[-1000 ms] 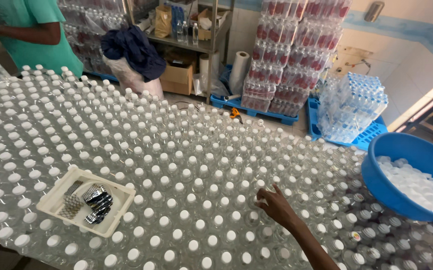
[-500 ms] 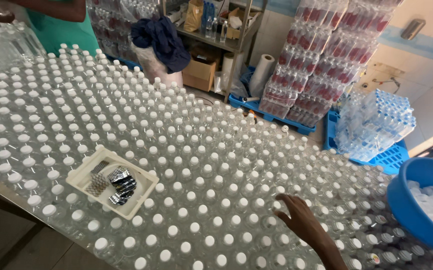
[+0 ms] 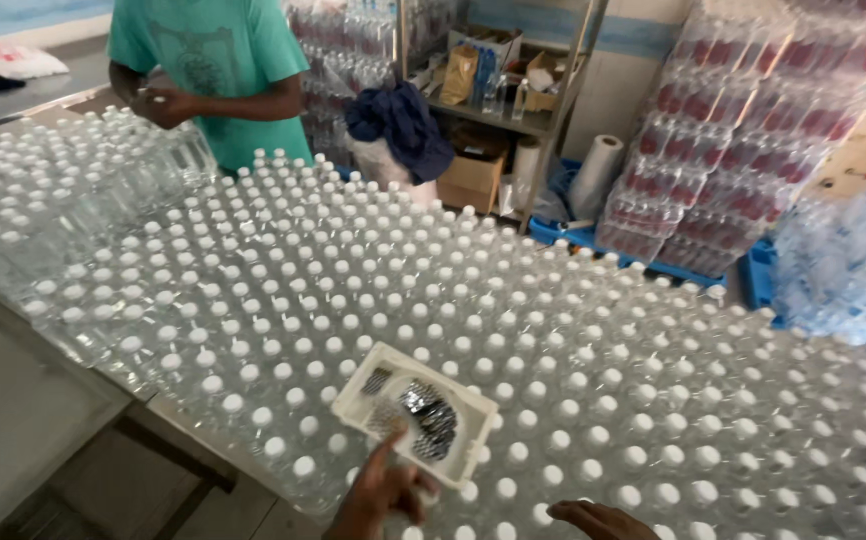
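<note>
Many clear plastic bottles with white caps (image 3: 513,330) stand packed together across a long table. A shallow white tray (image 3: 355,393) rests on top of them near me and holds small silvery and dark pieces (image 3: 428,415). My left hand (image 3: 381,492) comes in from the bottom edge, blurred, with one finger raised against the tray's near rim. Whether it holds anything I cannot make out. My right hand (image 3: 601,520) lies low over the bottle caps to the right of the tray, only partly in view, fingers flat.
A person in a teal shirt (image 3: 215,60) stands at the table's far left with hands together (image 3: 165,103). Behind are a metal shelf with boxes (image 3: 493,70), a dark blue cloth (image 3: 403,125), a paper roll (image 3: 595,175), stacked shrink-wrapped bottle packs (image 3: 733,140) and a blue pallet (image 3: 573,235).
The view swung left and the blue basin left the frame. My left hand came in at the tray's near edge. My right hand dropped toward the bottom edge.
</note>
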